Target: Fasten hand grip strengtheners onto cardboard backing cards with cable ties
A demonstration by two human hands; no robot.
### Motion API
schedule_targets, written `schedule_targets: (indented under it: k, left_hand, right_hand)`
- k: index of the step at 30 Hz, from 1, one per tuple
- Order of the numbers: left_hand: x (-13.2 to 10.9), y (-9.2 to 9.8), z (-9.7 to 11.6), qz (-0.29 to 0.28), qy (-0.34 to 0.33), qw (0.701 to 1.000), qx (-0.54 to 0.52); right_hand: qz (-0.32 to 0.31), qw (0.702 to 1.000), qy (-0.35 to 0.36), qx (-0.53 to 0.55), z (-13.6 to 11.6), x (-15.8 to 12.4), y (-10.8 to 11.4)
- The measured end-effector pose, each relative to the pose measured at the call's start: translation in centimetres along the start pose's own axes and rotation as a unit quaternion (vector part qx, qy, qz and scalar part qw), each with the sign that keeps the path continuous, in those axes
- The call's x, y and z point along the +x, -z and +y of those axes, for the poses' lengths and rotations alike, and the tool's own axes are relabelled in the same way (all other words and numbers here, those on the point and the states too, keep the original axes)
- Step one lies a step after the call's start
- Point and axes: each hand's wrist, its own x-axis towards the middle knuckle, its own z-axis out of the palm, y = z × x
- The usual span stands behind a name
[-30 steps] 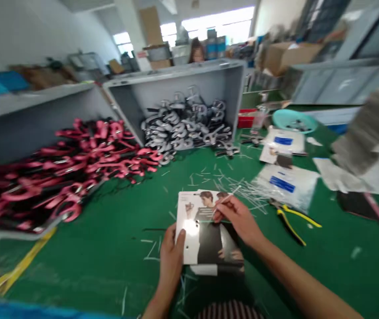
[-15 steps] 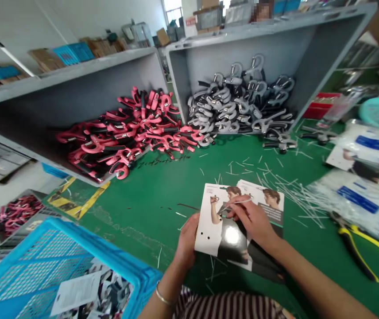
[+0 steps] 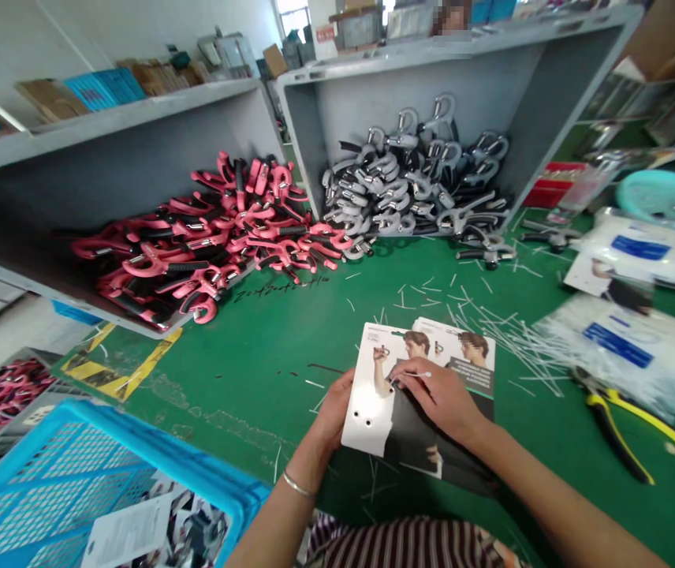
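Observation:
My left hand (image 3: 333,410) grips the left edge of a printed packaging card (image 3: 366,430), with the thumb in front and the other fingers hidden behind it. The card is tilted and has several small punched holes. My right hand (image 3: 445,402) pinches a thin white cable tie (image 3: 421,375) at a hole near the middle of the card. Partly under that hand, a second printed card (image 3: 482,383) lies behind the first. Loose white cable ties (image 3: 530,347) are strewn over the green table (image 3: 243,371) beyond the cards.
Two grey bins stand on their sides, one with pink-and-black hand grips (image 3: 213,237), one with grey-and-black hand grips (image 3: 397,185). At right lie yellow-and-black cutters (image 3: 621,430) and plastic bags (image 3: 639,347). A blue crate (image 3: 184,434) with carded goods stands at lower left.
The view has shifted slightly to the right. My right fingers have moved closer to the card's hole, and less of the cable tie shows. My left hand keeps hold of the card.

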Motion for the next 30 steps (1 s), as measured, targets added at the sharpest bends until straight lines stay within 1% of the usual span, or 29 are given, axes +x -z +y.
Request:
schedule_targets:
  k: [2, 5, 7, 11, 15, 19, 25, 30]
  left_hand:
    - [0.2, -0.4, 0.5, 0.008, -0.008, 1.0, 0.002]
    - [0.9, -1.0, 1.1, 0.019, -0.009, 1.0, 0.017]
    - [1.5, -1.1, 1.1, 0.021, -0.017, 0.999, 0.028]
    - [2.3, -0.6, 0.5, 0.023, -0.037, 0.998, 0.037]
    - [2.2, -0.5, 0.3, 0.015, -0.05, 0.998, 0.035]
    - [1.4, -1.4, 0.5, 0.015, -0.052, 0.997, 0.046]
    - [0.1, -3.2, 0.8, 0.008, -0.035, 0.997, 0.069]
    - [0.5, -4.1, 1.6, 0.018, -0.041, 0.997, 0.058]
  right_hand:
    - [0.018, 0.999, -0.008, 0.041, 0.1, -0.2, 0.2]
    - [0.074, 0.987, -0.055, 0.132, 0.1, -1.0, 0.7]
    - [0.097, 0.981, -0.071, 0.154, 0.0, -1.6, 1.0]
    - [0.098, 0.982, -0.07, 0.146, 0.0, -2.2, 0.9]
    - [0.107, 0.984, -0.056, 0.131, 0.3, -2.0, 0.5]
    - [0.091, 0.989, -0.029, 0.111, 0.5, -2.2, 0.4]
    - [0.141, 0.975, -0.055, 0.162, -0.2, -2.5, 0.9]
    - [0.159, 0.97, -0.074, 0.168, -0.5, -2.5, 1.1]
